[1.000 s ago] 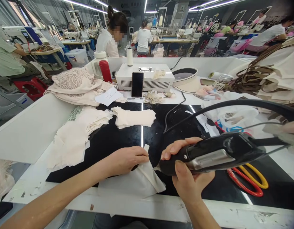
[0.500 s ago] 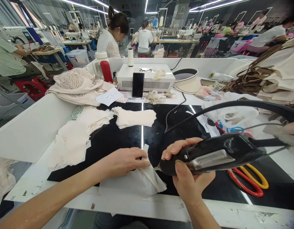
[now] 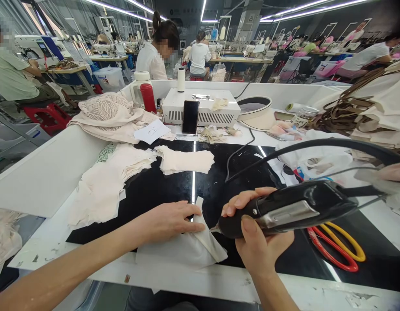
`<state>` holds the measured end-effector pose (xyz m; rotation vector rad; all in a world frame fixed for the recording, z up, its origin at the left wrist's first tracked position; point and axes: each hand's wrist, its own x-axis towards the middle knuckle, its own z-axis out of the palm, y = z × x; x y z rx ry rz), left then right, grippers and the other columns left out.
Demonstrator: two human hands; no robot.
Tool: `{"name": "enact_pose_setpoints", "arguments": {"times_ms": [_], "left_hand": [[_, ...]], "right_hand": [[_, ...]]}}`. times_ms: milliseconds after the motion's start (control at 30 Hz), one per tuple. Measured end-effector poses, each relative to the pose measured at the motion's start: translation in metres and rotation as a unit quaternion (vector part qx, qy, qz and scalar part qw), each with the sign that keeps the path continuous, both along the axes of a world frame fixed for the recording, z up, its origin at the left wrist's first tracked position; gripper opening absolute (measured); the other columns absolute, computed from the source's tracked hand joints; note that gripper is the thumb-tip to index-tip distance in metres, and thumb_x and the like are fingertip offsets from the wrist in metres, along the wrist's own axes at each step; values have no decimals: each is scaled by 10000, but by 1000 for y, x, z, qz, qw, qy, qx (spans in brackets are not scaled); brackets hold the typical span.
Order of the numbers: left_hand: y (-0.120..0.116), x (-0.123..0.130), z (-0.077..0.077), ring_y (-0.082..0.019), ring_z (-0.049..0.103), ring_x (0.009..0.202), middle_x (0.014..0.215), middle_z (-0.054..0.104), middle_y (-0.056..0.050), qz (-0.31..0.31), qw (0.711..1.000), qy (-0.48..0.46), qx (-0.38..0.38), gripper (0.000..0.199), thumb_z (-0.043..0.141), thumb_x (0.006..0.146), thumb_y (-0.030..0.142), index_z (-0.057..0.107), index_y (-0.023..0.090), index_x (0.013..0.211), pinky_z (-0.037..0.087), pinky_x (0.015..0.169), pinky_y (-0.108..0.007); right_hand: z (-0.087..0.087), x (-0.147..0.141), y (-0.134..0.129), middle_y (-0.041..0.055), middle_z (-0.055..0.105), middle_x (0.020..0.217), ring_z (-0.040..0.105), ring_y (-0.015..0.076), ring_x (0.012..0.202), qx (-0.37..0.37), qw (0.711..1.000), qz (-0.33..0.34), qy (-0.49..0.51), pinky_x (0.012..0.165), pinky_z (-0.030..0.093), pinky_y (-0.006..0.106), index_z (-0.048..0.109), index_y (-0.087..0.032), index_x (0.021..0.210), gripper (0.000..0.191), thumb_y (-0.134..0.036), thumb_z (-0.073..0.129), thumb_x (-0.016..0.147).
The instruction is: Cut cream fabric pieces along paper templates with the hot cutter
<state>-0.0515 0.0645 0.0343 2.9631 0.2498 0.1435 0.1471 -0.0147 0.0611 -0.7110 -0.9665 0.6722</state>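
My left hand (image 3: 174,220) lies on a cream cloth piece (image 3: 187,252) at the table's front edge, its fingers outstretched and apart, pressing the cloth down. The cloth's right edge shows a folded-over strip under the fingertips. In my right hand (image 3: 261,242) is a thick black corded hand tool (image 3: 293,209) with a silver lever along its side. Its thin metal tip points left and is close to the strip; whether it touches cannot be made out. Stacks of cut cream cloth (image 3: 100,185) and a smaller cloth stack (image 3: 187,160) lie beyond my left arm.
Red-and-yellow-handled scissors (image 3: 342,250) lie under the tool on the black table panel (image 3: 148,190). A vented white box (image 3: 216,114), a leaning phone (image 3: 190,116), a red bottle (image 3: 148,98) and a sun visor (image 3: 260,114) stand behind. A black cable (image 3: 316,144) arches at right. Co-workers sit beyond.
The whole view has shifted slightly, with the background now a little lower and further right. Both hands, the cloth and the tool stay in nearly the same arrangement.
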Motion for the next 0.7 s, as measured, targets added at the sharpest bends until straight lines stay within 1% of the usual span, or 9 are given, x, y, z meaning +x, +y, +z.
{"name": "enact_pose_setpoints", "arguments": {"times_ms": [233, 467, 600, 700], "left_hand": [[-1, 0, -6, -209, 634, 1197, 1383, 589, -98, -2, 1000, -15, 1, 425, 548, 973, 9, 619, 247, 1318, 515, 1090, -352], [-2, 0, -9, -209, 620, 1234, 1398, 589, -92, 9, 1000, -20, -16, 334, 558, 1035, 100, 623, 264, 1319, 498, 1110, -351], [-2, 1, -9, -213, 631, 1203, 1373, 595, -96, 10, 1000, -20, -19, 342, 542, 1026, 79, 633, 255, 1305, 503, 1109, -363], [-2, 0, -9, -219, 629, 1214, 1380, 592, -102, 7, 1000, -20, -20, 357, 522, 1025, 71, 629, 253, 1313, 502, 1110, -368]], "right_hand": [[-2, -3, 10, -9, 635, 895, 635, 153, 718, 15, 1000, 6, 10, 658, 563, 330, 610, -272, 1212, 338, -211, 766, 919], [0, -5, 14, -22, 637, 865, 638, 152, 679, -20, 1000, -15, 1, 646, 573, 344, 589, -271, 1168, 303, -194, 744, 920], [2, -5, 19, -31, 646, 846, 637, 149, 660, 0, 1000, -18, 9, 617, 568, 326, 609, -269, 1151, 294, -209, 759, 905], [0, -6, 22, -30, 653, 857, 637, 147, 666, 13, 1000, -11, 8, 616, 564, 320, 615, -268, 1164, 318, -199, 766, 893]]}}
